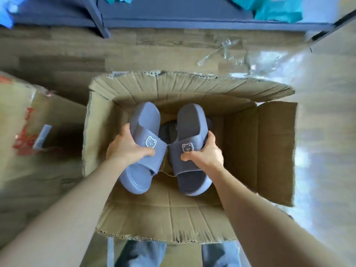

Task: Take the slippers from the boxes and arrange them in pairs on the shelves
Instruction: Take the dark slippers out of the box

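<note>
Separately, left hand [127, 149] and right hand [206, 154] grip bear-badged slippers [143, 120].

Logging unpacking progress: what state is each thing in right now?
Left blue-grey foam slipper, bear badge: lifted over the box, strap gripped by left hand.
Right blue-grey foam slipper, bear badge: lifted, strap gripped by right hand.
Brown cardboard box: open, flaps folded outward.
Dark slipper: lying in the box bottom, partly hidden.
Second cardboard box: appears open.
Clear plastic wrapping: crumpled on the floor.
</note>
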